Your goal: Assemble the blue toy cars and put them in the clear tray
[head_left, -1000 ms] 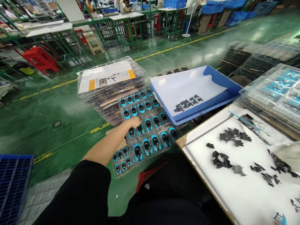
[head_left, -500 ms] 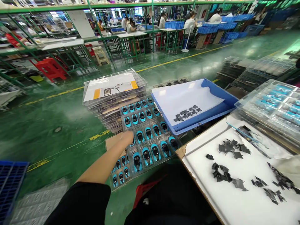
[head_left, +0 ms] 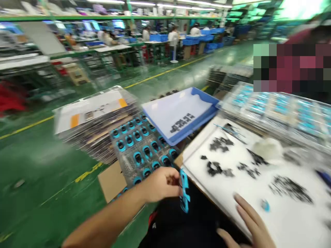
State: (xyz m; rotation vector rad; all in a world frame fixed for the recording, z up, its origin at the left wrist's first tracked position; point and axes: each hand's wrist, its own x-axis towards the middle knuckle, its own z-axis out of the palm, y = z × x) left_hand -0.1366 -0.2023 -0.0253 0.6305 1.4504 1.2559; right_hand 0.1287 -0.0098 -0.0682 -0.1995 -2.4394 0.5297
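The left fingers grip one blue part; the right fingers are spread, black pieces lying beyond them on the counter.

Between my left hand and right hand, lower centre, I have room, though the blue shell I'm gripping juts in. Black bits obstruct a low pass over the tabletop. The blue bin blocks me at centre, the tray stack left, the clear trays upper right.

Blue car shell, edge-on, in left grip
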